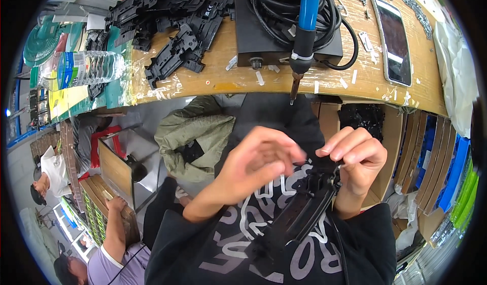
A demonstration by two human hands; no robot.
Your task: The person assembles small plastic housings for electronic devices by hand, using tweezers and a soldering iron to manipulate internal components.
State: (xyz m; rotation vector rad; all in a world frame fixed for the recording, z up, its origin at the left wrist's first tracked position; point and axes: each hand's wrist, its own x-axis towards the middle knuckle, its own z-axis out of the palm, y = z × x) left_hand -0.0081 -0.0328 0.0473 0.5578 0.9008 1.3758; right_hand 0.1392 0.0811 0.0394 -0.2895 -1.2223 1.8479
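Over my lap, my right hand (359, 158) grips the upper end of a long black plastic part (300, 211), its fingers curled around the top edge. The part slants down to the left across my dark shirt, and its lower end blends into the cloth. My left hand (256, 166) hovers just left of the part's upper end, fingers bent and thumb apart, with nothing visible in it. Its fingertips are slightly blurred. Above both hands hangs an electric screwdriver (308, 11) with a blue body, its bit pointing down past the table's front edge.
Black plastic parts (175, 51) lie piled on the wooden table (218, 84). Beside them are a black box (243, 46) with coiled cable, a phone (393, 41) and loose screws (413, 3). A water bottle (91, 69) lies left. Cardboard boxes (426, 153) stand right; other people sit left.
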